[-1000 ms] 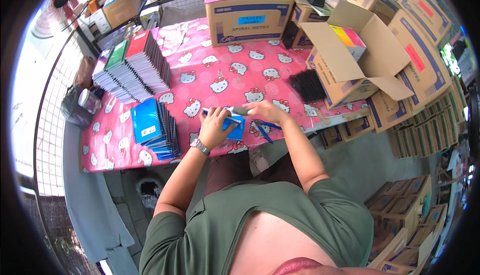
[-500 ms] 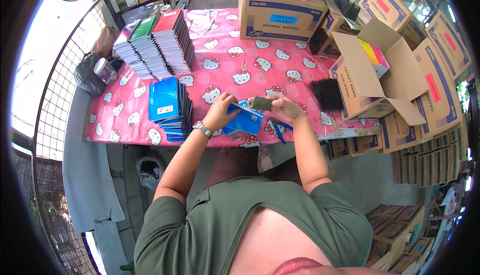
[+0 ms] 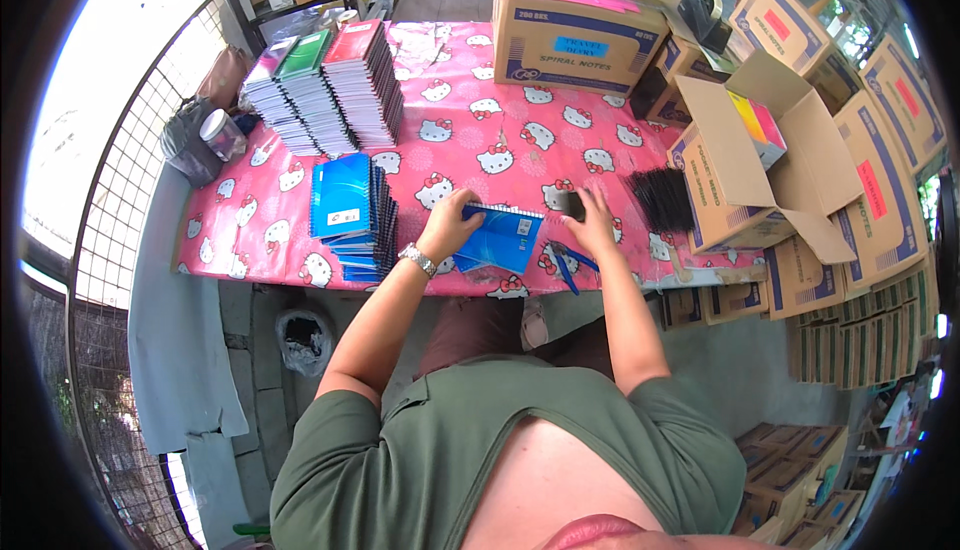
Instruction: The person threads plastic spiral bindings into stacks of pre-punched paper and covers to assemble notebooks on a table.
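My left hand point(image 3: 450, 230) grips a blue notebook point(image 3: 510, 237) by its left side, thumb on the cover. White holes or wire loops run along its upper edge; too small to tell which. Part of another blue piece shows under it. A small dark block point(image 3: 571, 205) is between the thumb and fingers of my right hand point(image 3: 594, 222), low over the table to the right of the notebook. Just below lies a blue-handled tool point(image 3: 568, 272), its head partly unclear. A stack of blue spiral notebooks point(image 3: 345, 200) stands left of my left wrist.
Taller notebook stacks point(image 3: 360, 70) with red, green and purple covers stand at the back left. Black wire spirals point(image 3: 660, 200) lie beside an open carton point(image 3: 740, 185) on the right. A large closed carton point(image 3: 580, 50) is at the back of the pink patterned tablecloth point(image 3: 460, 160).
My right hand has moved right and down with the block, away from the notebook's edge. The notebook now lies flatter, its cover turned up. The view has shifted slightly.
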A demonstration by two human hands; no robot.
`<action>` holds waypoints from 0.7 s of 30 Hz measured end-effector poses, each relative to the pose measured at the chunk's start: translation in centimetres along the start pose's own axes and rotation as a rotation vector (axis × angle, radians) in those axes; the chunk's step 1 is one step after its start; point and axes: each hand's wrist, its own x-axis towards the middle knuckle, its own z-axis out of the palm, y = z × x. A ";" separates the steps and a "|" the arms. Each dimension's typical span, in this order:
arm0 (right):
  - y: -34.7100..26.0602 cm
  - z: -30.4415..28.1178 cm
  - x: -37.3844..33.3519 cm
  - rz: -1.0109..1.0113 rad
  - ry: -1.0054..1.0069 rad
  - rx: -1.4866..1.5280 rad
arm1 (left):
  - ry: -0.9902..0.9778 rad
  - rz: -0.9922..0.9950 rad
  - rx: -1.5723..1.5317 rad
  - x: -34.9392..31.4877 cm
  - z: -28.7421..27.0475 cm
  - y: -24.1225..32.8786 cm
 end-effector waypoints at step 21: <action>-19.4 -3.1 -6.5 -0.371 0.041 0.161 | 0.196 -0.154 -0.451 -2.8 2.1 -2.3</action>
